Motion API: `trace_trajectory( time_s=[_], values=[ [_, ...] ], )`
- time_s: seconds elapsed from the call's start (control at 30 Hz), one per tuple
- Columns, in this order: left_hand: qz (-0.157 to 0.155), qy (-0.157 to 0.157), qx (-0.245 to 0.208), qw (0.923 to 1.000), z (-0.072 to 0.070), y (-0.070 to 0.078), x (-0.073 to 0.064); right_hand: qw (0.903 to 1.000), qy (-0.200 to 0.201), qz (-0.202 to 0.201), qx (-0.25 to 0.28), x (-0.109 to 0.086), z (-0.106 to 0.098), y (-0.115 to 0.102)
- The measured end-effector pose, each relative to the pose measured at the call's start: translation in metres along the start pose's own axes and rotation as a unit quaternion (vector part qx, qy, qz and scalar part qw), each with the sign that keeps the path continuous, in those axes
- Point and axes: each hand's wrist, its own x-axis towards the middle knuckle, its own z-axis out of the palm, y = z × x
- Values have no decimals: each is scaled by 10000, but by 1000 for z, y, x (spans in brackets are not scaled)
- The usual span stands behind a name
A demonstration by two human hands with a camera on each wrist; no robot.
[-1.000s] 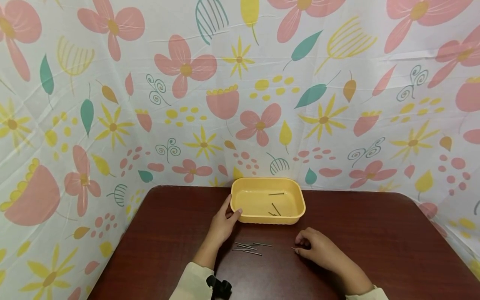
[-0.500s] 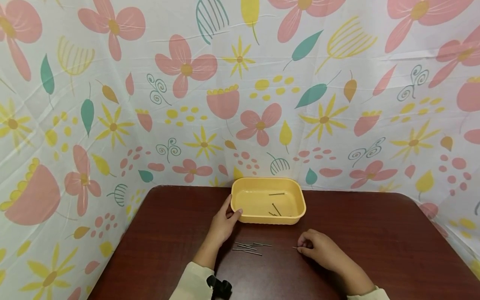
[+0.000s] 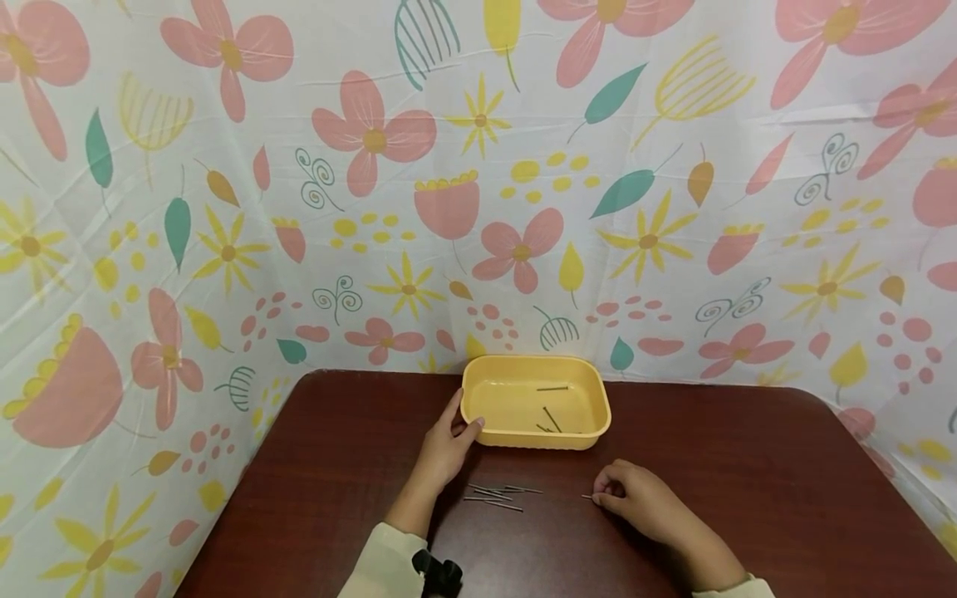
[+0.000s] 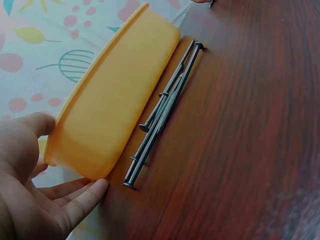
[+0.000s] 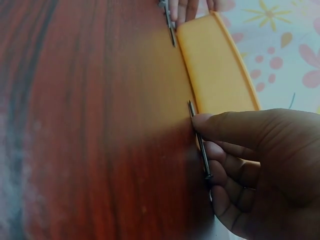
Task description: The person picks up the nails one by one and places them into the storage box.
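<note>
A yellow plastic tub point(image 3: 536, 438) stands at the back of the table, with several nails point(image 3: 552, 419) lying inside. My left hand point(image 3: 443, 448) holds its near left corner. In the left wrist view, the thumb is at the rim and other fingertips point(image 4: 101, 186) are low against the side. My right hand point(image 3: 639, 497) pinches a dark metal nail point(image 5: 201, 145) between thumb and fingers, close over the table to the right of a loose pile. The nail's head points back toward the palm. That pile of nails point(image 4: 162, 112) lies just in front of the tub.
The dark red-brown wooden table point(image 3: 336, 465) has a glossy top and rounded far corners. A white cloth point(image 3: 516, 124) printed with flowers and leaves hangs behind it and along the sides. A black strap mount point(image 3: 437, 573) sits on the left sleeve.
My right hand has shifted very slightly to the right, still pinching the nail, and more of its tip shows. My left hand, the tub and the pile stay put.
</note>
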Motion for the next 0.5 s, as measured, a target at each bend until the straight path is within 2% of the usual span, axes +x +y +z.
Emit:
trace_trajectory(
  time_s=[0.5],
  values=[
    [24, 33, 21, 10000, 0, -1, 0, 10000, -19, 25, 12, 0, 1, 4]
  ],
)
